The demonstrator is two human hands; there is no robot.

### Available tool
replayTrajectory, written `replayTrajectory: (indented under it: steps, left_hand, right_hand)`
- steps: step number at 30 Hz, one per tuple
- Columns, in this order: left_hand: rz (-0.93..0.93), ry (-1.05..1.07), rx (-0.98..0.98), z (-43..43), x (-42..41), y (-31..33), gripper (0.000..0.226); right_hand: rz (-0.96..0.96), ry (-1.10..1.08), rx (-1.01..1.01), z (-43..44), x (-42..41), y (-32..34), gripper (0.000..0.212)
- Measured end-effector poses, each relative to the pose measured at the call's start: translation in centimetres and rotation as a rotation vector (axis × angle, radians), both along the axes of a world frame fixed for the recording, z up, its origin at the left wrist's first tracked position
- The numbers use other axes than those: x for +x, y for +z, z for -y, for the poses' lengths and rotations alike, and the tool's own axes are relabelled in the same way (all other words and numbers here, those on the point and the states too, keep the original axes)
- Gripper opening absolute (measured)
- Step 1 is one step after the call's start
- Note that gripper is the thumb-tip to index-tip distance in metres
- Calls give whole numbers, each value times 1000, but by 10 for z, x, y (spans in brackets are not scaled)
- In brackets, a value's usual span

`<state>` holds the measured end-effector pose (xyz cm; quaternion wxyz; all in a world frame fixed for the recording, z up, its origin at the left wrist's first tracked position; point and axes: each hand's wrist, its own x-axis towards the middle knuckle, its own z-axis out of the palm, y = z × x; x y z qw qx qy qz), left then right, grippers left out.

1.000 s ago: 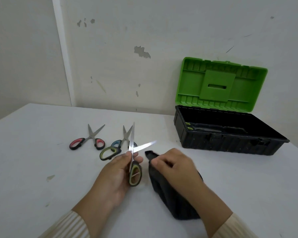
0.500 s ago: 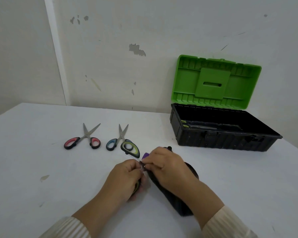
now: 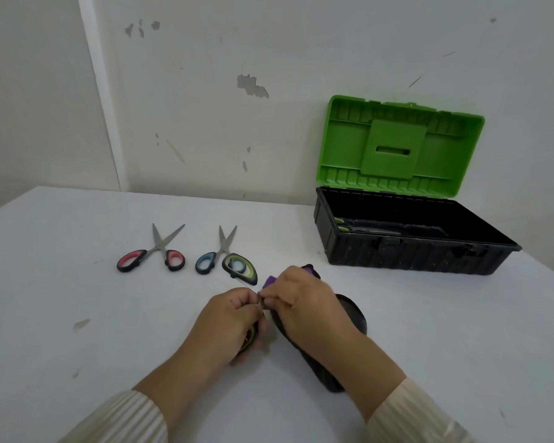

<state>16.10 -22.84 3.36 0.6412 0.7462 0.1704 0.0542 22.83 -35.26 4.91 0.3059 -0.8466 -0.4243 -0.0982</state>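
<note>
My left hand (image 3: pixel 229 318) grips green-and-black scissors (image 3: pixel 240 266) spread wide. One handle loop lies on the table beyond my fingers. The other loop shows under my palm. The blades are hidden between my hands. My right hand (image 3: pixel 301 302) pinches the near end of a black pouch (image 3: pixel 352 314) with purple parts (image 3: pixel 271 280) at its mouth. The pouch lies on the white table (image 3: pixel 77 314), running back under my right wrist. My two hands touch at the fingertips.
Red-handled scissors (image 3: pixel 151 259) and blue-handled scissors (image 3: pixel 213 259) lie side by side to the left of my hands. A black toolbox (image 3: pixel 410 251) with its green lid (image 3: pixel 397 145) raised stands at the back right against the wall, with a tool inside.
The green scissors turned over: their blades pointed away a second ago, now a handle loop points away and the blades sit between my hands. My hands closed together at the pouch's mouth.
</note>
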Motion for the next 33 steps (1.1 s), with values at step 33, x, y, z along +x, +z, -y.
replayTrajectory:
  steps: [33]
  left_hand:
    - [269,298,-795,-7,7,9,13]
  right_hand:
    - [-596,0,240,-18,-23,-6,9]
